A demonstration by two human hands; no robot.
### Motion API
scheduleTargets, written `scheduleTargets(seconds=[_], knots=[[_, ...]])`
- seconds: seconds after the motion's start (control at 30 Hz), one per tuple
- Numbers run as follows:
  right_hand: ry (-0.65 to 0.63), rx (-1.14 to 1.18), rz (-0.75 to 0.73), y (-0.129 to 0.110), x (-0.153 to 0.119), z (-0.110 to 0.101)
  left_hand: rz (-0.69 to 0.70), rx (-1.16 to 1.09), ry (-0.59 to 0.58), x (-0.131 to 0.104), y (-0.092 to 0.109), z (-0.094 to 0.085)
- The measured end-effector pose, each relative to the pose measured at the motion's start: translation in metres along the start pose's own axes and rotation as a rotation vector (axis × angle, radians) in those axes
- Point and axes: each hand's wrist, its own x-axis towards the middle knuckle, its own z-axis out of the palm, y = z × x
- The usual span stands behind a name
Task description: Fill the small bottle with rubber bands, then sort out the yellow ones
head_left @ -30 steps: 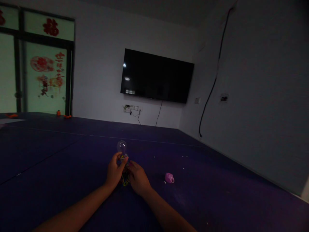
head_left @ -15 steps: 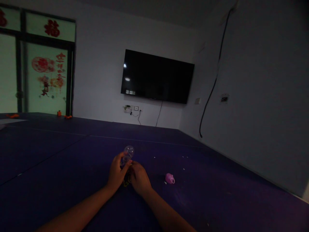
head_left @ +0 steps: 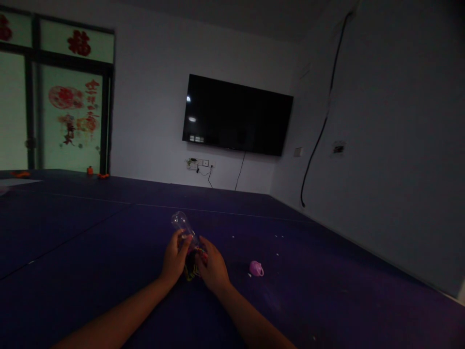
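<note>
A clear, see-through bottle (head_left: 184, 226) leans up and to the left between my hands. My left hand (head_left: 175, 257) has its fingers wrapped round the bottle's side. At the bottle's lower end, my right hand (head_left: 211, 265) is closed on a bunch of small colourful pieces (head_left: 200, 253), too small to name. More of the pieces, some yellow, show below and between the hands on the dark purple surface (head_left: 145, 291). To the right of my right hand lies a pink lid with a loop (head_left: 256, 268), touched by neither hand.
Small white scraps (head_left: 277, 254) are scattered on the right. Orange items (head_left: 103, 176) and a white sheet (head_left: 18, 182) lie at the far left. A television (head_left: 238, 115) hangs on the back wall, and a black cable (head_left: 319, 140) runs down the right wall.
The clear bottle has tilted to the left and now shows more of its length. My right hand has shifted slightly, and more of the colourful pieces show between the hands.
</note>
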Motion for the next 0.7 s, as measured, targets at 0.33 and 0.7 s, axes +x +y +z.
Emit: scheduleTargets(seconds=[0.33, 0.7], knots=[[0.005, 0.079, -0.017, 0.0029, 0.0009, 0.0006, -0.027, -0.07, -0.179, -0.0036, 0.0024, 0.0015], [0.187, 0.185, -0.002, 0.0053, -0.0006, -0.001, 0.051, -0.023, -0.259, -0.0023, -0.0004, 0.0035]])
